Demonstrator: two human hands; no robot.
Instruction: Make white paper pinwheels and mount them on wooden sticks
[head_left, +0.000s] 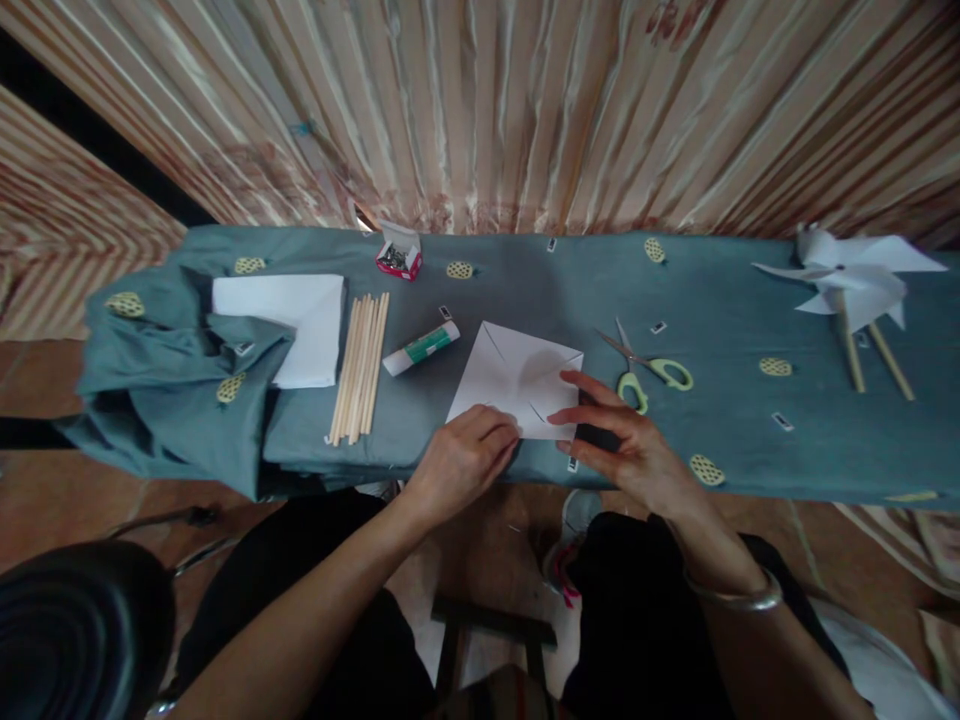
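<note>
A white square sheet of paper [517, 365] with slits running in from its corners lies at the near edge of the cloth-covered table. Fingers curled together, my left hand [469, 460] grips its near edge; the fingertips are partly hidden. My right hand [626, 440] has its fingers spread, touching the sheet's right side. Just right of the sheet lie scissors with light green handles [645, 370], blades apart. To its left is a green and white glue stick [421, 348], capped end unclear.
Several wooden sticks [360, 370] lie beside a stack of white paper [319, 340], partly under folded cloth. A small red box of metal pins [399, 255] stands open at the back. Two paper pinwheels on sticks [855, 275] lie at the right. A black stool [82, 630] is at lower left.
</note>
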